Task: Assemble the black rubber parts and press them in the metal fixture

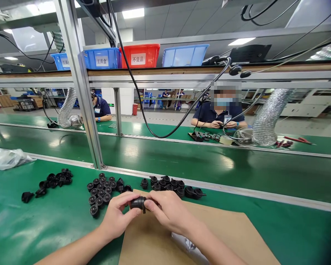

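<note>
Between my hands is a black cylindrical plastic part [138,203], held level above the near edge of the parts. My left hand [119,214] grips its left end between thumb and fingers. On its right end, my right hand [165,209] pinches with thumb and forefinger, hiding that end. A brown cardboard sheet [220,228] lies beneath my hands. Just left of them, round black parts [100,193] stand in a cluster. Behind my right hand sit several assembled-looking black parts with spouts [179,187]. A silvery object [189,244] shows partly under my right forearm.
Loose black caps [55,180] and a clear plastic bag [9,158] lie at left on the green table [57,232]. A metal post [81,88] rises behind. A black cable [146,121] hangs in front. A co-worker [220,114] sits across the belt [160,152].
</note>
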### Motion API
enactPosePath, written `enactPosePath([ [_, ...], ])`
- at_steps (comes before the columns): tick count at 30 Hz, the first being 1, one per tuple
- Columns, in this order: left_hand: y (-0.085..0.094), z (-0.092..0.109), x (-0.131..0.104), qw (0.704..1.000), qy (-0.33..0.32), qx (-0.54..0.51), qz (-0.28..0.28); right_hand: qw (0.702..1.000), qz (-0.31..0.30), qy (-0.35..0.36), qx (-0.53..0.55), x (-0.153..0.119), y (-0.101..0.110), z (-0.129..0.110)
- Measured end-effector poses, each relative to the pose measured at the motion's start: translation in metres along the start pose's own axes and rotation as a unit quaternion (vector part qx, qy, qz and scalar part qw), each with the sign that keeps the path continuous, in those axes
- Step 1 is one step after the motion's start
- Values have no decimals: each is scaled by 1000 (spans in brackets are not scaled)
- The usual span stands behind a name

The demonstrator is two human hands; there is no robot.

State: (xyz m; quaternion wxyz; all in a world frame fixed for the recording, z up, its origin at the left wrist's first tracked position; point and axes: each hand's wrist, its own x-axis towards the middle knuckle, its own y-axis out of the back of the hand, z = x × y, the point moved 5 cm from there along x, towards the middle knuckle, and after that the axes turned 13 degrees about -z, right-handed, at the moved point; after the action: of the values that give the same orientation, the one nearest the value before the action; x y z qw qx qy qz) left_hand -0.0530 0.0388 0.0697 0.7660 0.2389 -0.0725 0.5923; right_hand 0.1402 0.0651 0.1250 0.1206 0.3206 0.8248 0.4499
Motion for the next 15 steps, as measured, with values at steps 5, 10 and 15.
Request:
enactPosePath([
  [5,-1,-4,1,999,29,-42,3,996,-8,86,13,-4,1,-7],
  [10,2,-4,0,999,16,-46,12,996,23,79,19,0,-3,-1],
  [15,2,-9,1,994,38,-101,1,996,27,81,28,1,-3,1],
])
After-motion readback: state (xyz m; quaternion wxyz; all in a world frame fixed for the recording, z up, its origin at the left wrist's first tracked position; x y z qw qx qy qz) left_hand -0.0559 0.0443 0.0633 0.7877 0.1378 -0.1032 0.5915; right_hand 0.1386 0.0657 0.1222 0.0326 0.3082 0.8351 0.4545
